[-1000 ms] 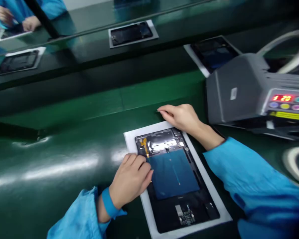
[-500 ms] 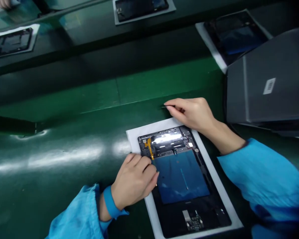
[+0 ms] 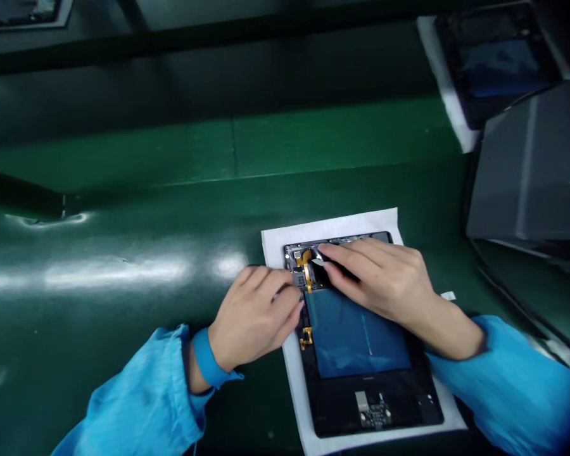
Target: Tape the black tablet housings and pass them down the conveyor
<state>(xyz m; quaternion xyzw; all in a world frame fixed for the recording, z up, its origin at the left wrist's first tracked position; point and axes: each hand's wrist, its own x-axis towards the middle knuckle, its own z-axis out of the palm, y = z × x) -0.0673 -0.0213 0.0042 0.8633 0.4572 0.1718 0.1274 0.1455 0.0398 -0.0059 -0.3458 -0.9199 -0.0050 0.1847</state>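
An opened tablet [image 3: 361,380] with a blue battery panel [image 3: 356,335] lies on a white sheet [image 3: 332,225] on the green belt. My left hand [image 3: 256,316] rests curled on the tablet's left edge, fingertips beside an orange flex cable [image 3: 306,266]. My right hand [image 3: 384,278] lies over the upper part of the tablet, its fingers pinched on a thin dark tool whose tip touches the area next to the flex cable. Both arms wear blue sleeves.
A grey machine [image 3: 532,177] stands at the right edge. Behind it another opened tablet on a white sheet [image 3: 494,57] lies at the top right. The green conveyor belt [image 3: 123,253] stretches to the left, a dark raised rail [image 3: 266,31] behind it.
My right hand has come from the belt beyond the sheet's top edge down onto the tablet's upper part. The view has tilted down; my left hand has stayed at the left edge.
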